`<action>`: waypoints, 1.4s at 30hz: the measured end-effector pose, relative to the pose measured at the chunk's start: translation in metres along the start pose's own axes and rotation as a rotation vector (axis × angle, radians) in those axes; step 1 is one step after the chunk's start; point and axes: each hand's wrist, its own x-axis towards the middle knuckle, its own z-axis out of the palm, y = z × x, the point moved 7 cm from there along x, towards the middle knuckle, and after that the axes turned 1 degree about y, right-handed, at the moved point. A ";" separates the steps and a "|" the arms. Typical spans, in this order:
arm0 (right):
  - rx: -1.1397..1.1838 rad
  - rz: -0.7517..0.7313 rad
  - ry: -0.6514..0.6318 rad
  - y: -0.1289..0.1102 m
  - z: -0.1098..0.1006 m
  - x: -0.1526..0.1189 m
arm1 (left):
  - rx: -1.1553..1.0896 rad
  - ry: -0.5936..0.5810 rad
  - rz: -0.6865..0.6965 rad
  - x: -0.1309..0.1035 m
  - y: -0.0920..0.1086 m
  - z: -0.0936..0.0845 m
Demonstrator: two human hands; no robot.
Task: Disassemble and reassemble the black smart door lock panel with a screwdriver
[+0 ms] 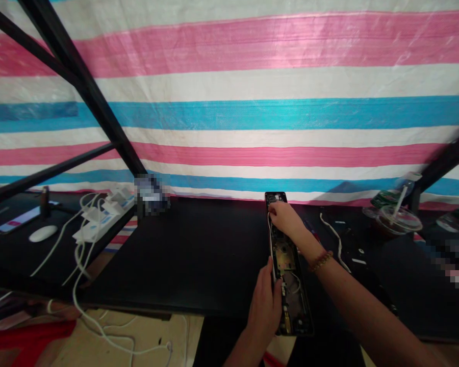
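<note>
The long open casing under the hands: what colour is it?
The casing is black, with a gold-toned plate inside; the head view shows it.

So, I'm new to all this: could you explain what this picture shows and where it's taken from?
No machine arms here, just a person's two bare hands, seen from a camera worn on the head, looking forward and down. The left hand rests against the near left edge of a long, opened black case with parts inside. The right hand works near its far end, by a thin white wire; whether it's pinched is unclear. On the black table, a pale cable and a lidded cup sit to the right.
</note>
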 end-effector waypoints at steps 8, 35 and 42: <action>0.026 0.017 0.103 -0.009 -0.002 -0.009 | 0.011 0.077 0.059 0.006 0.001 -0.005; -0.016 0.581 0.315 0.241 -0.003 -0.209 | 0.709 0.096 0.213 0.074 -0.028 -0.129; 0.014 0.482 0.212 0.235 -0.007 -0.169 | 0.709 0.106 0.210 0.077 -0.027 -0.129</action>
